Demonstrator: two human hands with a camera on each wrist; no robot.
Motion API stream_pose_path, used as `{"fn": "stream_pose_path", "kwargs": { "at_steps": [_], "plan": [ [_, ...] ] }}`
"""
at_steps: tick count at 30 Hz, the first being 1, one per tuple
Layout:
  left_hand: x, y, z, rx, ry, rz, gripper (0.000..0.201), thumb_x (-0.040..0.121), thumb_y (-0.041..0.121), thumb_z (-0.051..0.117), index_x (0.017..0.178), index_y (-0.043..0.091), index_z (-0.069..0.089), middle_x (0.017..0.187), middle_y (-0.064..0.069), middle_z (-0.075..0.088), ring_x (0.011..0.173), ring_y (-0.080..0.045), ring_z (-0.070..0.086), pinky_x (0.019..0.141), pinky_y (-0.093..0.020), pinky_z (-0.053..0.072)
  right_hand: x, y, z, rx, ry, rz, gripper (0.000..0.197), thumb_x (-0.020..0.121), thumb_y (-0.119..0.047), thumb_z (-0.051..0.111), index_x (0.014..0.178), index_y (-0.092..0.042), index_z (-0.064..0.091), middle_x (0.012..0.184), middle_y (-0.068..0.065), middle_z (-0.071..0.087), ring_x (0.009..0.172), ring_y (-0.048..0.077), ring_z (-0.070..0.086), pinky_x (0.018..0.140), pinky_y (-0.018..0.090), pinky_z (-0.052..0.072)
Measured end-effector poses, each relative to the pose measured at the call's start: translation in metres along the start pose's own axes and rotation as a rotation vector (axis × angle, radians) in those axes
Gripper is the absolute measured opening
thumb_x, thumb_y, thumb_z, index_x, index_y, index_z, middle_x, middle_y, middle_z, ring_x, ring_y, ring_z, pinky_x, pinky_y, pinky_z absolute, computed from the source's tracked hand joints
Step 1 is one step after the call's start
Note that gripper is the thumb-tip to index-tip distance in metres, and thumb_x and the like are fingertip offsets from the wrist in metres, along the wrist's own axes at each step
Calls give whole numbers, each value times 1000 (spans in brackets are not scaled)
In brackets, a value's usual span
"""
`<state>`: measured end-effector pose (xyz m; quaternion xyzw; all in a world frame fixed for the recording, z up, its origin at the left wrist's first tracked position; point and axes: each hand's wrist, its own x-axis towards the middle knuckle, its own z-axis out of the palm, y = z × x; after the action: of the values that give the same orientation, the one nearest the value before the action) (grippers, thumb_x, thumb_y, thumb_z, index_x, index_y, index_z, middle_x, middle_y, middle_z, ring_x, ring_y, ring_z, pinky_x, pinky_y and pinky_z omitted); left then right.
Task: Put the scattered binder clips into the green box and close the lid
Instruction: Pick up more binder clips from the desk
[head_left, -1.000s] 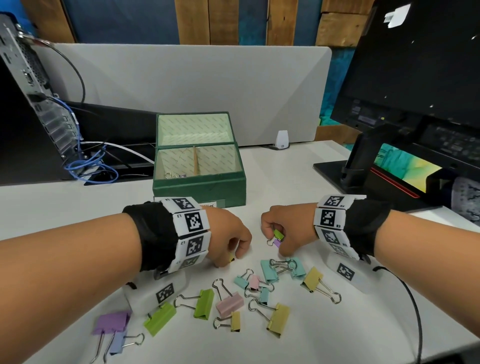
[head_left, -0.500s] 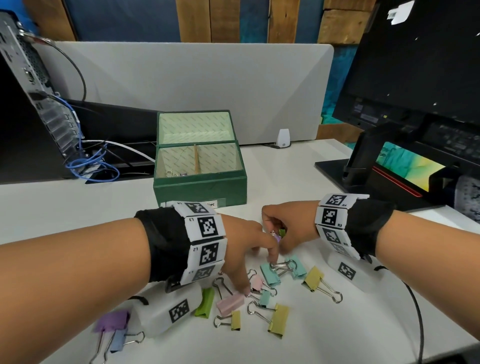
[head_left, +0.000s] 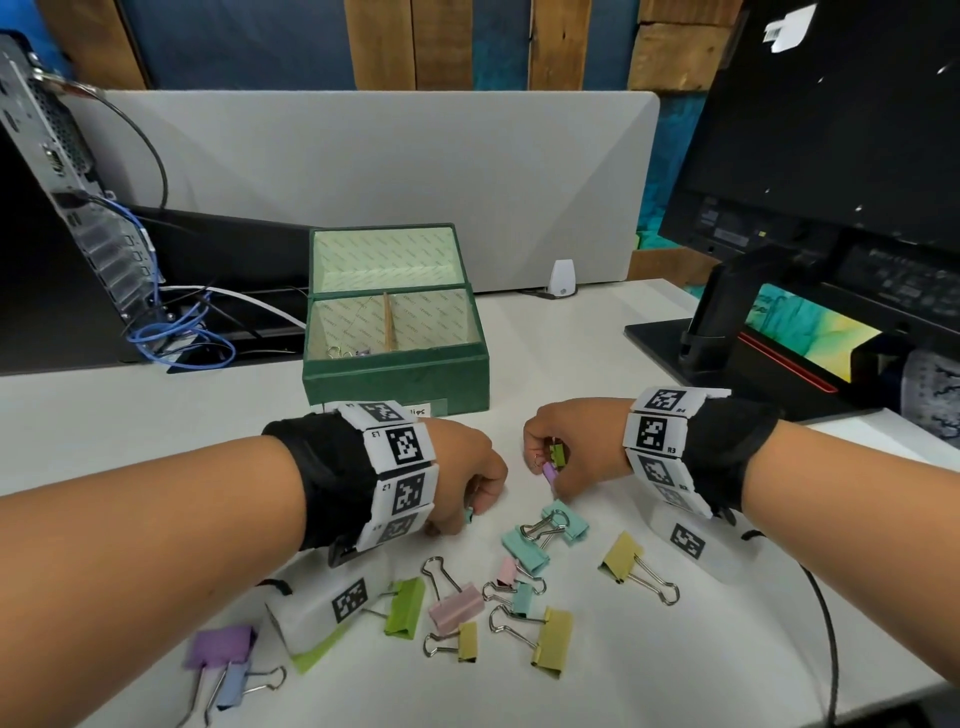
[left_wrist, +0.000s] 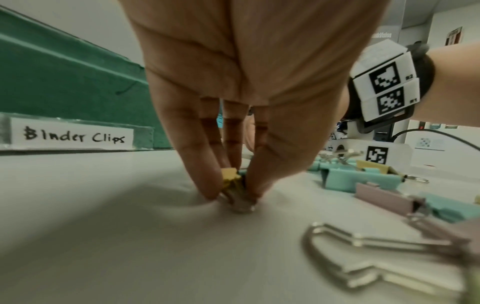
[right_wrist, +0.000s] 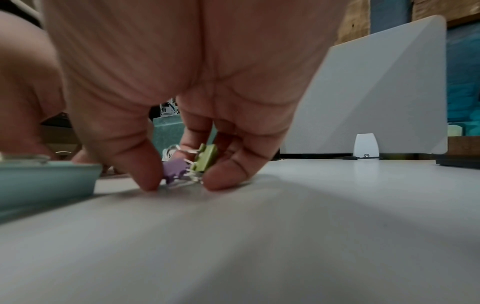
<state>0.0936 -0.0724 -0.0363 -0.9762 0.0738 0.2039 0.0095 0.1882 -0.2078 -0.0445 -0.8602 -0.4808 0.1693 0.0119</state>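
The green box (head_left: 396, 376) stands open on the white desk, its lid (head_left: 384, 254) upright behind it; a few small clips lie in its left compartment. My left hand (head_left: 470, 506) is curled in front of the box. In the left wrist view its fingertips (left_wrist: 207, 185) pinch a small yellow clip (left_wrist: 230, 175) against the desk, with a small teal clip (head_left: 469, 516) beside it. My right hand (head_left: 548, 470) grips a small green clip (head_left: 557, 453) and a small purple clip (right_wrist: 173, 170), low over the desk. Several clips lie scattered nearer me, such as a pink clip (head_left: 456, 605).
A monitor and its stand (head_left: 727, 322) fill the right side. A computer case with blue cables (head_left: 176, 338) sits at the left. A grey divider panel (head_left: 374, 176) closes the back. A black cable (head_left: 826, 623) trails from my right wrist.
My left hand reached right into the pile, took a small teal clip and drew back left. My right hand stayed in place with its green and purple clips.
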Motion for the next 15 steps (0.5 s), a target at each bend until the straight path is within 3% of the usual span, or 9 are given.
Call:
{"fn": "stream_pose_path", "kwargs": {
  "at_steps": [3,8,12,15],
  "plan": [
    [1,-7,2,36,12,-3,32,72,10,68,65,27,41,107,-7,63,79,-17,50,53,-18,33,-1,1,0,9,16,8,18,78,-15,65,86,-22,50,95,-4,57,82,17,51,63,21,39],
    [-1,-11,8,24,31,-32,28,72,12,67,66,24,42,107,-10,64,72,-18,47,48,-17,29,0,1,0,18,58,-3,16,80,-16,62,85,-22,49,83,-7,53,72,13,47,57,15,35],
    [-1,-15,7,-27,3,-43,25,70,12,69,71,24,47,108,-12,64,73,-18,48,50,-19,31,1,2,-2,32,38,-11,14,82,-18,64,84,-22,51,78,-7,54,68,11,49,61,17,37],
    [-1,-18,7,-41,28,-41,30,69,12,69,64,26,43,107,-10,64,74,-17,50,53,-20,34,0,2,-5,23,-10,-5,10,85,-17,61,86,-23,53,72,-10,55,71,14,53,62,18,39]
  ]
}}
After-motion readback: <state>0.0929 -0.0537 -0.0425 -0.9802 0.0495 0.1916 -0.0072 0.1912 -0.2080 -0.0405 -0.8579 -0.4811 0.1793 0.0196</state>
